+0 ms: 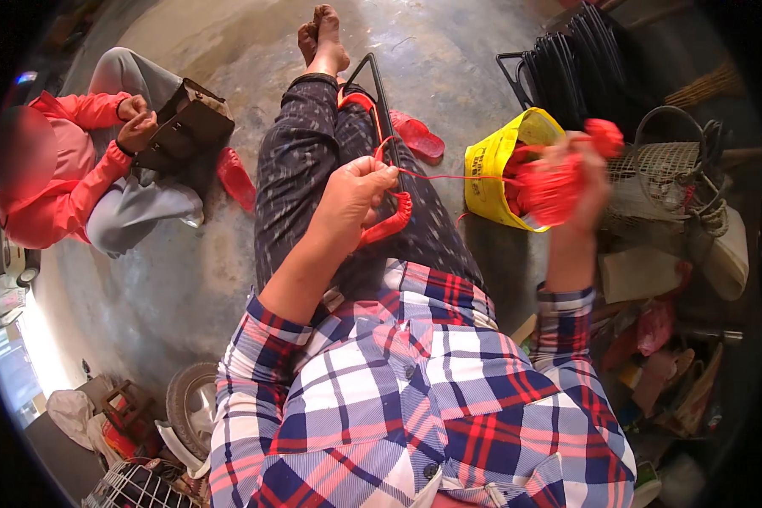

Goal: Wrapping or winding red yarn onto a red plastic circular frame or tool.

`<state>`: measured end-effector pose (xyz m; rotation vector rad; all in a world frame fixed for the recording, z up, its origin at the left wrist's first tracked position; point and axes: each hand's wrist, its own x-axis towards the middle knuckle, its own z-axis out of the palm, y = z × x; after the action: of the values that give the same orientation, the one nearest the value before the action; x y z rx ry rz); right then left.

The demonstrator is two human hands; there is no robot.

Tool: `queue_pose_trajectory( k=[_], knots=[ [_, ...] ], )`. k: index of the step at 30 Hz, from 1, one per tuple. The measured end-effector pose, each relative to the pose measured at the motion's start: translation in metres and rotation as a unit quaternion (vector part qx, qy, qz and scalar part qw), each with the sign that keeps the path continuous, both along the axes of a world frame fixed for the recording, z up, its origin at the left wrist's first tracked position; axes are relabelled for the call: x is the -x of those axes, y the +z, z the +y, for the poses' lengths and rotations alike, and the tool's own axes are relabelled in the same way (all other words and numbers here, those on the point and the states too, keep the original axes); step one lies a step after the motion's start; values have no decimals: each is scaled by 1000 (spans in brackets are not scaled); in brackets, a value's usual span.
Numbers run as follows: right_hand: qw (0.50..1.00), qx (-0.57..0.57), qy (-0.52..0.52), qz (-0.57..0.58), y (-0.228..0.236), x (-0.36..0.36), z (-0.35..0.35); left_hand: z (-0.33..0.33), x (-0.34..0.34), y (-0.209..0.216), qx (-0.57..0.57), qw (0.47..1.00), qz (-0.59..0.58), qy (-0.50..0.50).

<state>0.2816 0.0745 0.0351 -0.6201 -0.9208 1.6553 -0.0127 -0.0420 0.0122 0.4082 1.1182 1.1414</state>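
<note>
My left hand (353, 203) is closed over my lap, thumb and fingers pinching a thin red cord (449, 177). From there the cord runs right to a bundle of red cord (554, 188), which my right hand (586, 190) grips beside the yellow bucket. That hand is smeared by motion. A black metal frame (380, 102) lies along my legs. Red cord is wound tightly round its near end (389, 222), just below my left hand, and more red shows near its far end.
The yellow bucket (488, 173) holds more red material. Black frames (567, 68) are stacked at the far right, with a wire basket (652, 173) nearer. A person in a red jacket (85, 182) sits at left with a dark handbag (186, 127). Red slippers (416, 137) lie on the floor.
</note>
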Motion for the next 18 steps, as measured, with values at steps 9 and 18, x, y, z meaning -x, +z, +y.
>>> queue_pose_trajectory(
  k=[9,18],
  knots=[
    [952,38,171,-252,-15,81,-41,-3,-7,-5,31,999,-4,21],
    [975,-20,28,-218,12,-2,-61,7,-2,-31,70,995,-56,-33]
  ],
)
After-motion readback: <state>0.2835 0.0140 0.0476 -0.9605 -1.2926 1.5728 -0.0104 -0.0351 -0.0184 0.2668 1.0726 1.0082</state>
